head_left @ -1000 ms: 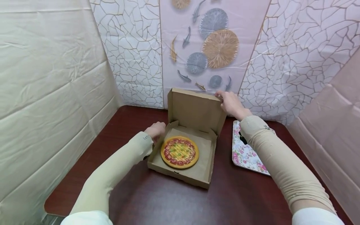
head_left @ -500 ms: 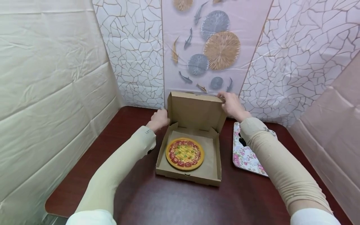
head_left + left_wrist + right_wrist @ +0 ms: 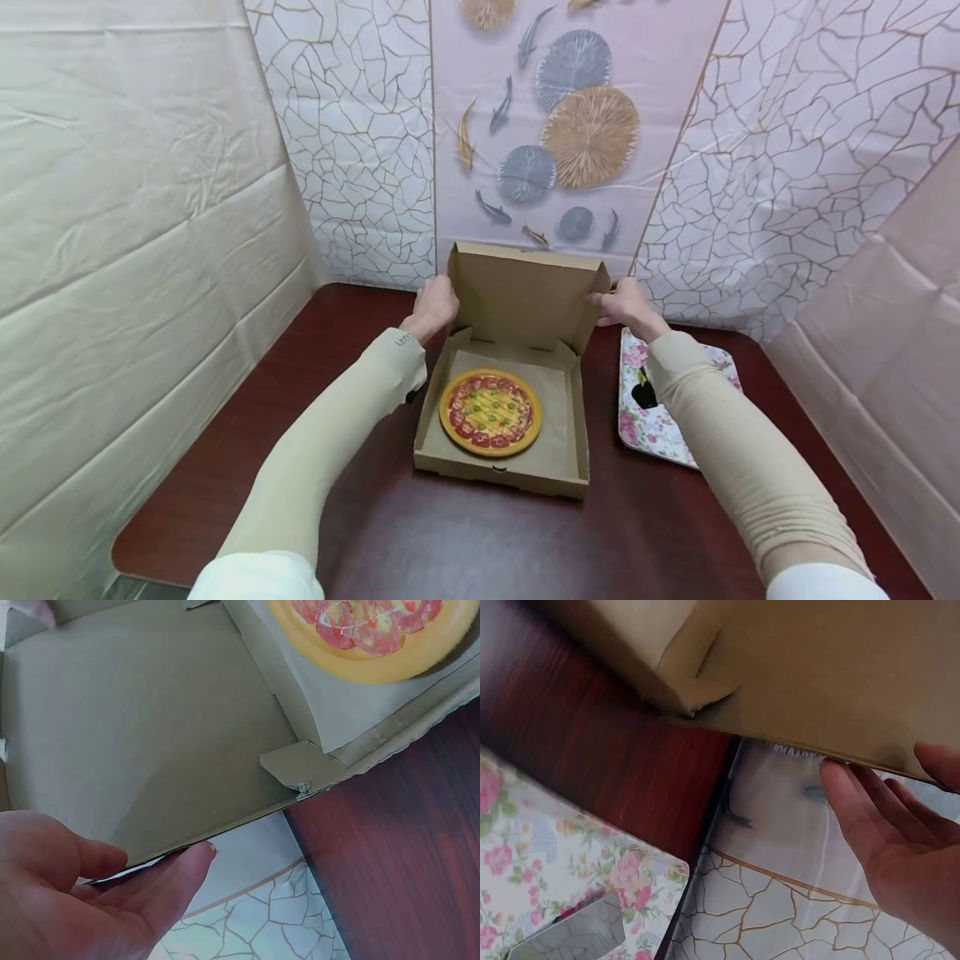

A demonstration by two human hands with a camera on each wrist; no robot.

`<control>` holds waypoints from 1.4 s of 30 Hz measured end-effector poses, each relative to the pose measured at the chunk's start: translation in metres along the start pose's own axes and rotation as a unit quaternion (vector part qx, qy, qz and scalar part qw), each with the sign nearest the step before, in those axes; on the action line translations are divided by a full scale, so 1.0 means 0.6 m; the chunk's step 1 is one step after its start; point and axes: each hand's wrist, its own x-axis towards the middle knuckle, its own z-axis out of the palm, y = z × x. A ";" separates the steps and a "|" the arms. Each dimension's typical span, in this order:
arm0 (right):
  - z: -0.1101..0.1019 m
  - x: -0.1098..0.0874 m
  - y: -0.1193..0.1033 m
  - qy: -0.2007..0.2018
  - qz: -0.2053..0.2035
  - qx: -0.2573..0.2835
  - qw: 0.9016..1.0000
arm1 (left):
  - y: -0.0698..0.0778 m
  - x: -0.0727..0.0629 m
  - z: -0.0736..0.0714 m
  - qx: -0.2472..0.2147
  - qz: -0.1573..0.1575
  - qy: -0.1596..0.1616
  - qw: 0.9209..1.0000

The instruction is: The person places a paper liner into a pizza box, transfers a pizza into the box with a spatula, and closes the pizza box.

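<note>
A cardboard pizza box (image 3: 501, 477) stands on the table with its lid (image 3: 525, 300) raised. Inside, on brown paper, lies a round pizza (image 3: 491, 412) with a yellow crust, red slices and green bits. My left hand (image 3: 435, 304) grips the left side edge of the lid; in the left wrist view the thumb is on the inner face and the fingers are behind. At the opposite side edge, my right hand (image 3: 626, 304) pinches the lid, its thumb (image 3: 937, 761) inside and its fingers (image 3: 855, 795) outside.
Right of the box lies a floral tray (image 3: 663, 433). On it is a flat, shiny metal piece (image 3: 574, 934); a black part (image 3: 643, 394) shows beside my right sleeve. Behind the dark red table (image 3: 420, 542) hangs a patterned cloth wall (image 3: 360, 167).
My left hand has moved from the box's side up to the lid's left edge. My right hand has slid down from the lid's top corner to its side. The box has turned straighter.
</note>
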 end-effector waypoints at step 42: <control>0.010 -0.009 -0.010 -0.034 -0.048 -0.043 0.997 | -0.032 0.004 -0.026 -0.179 0.022 -0.128 0.975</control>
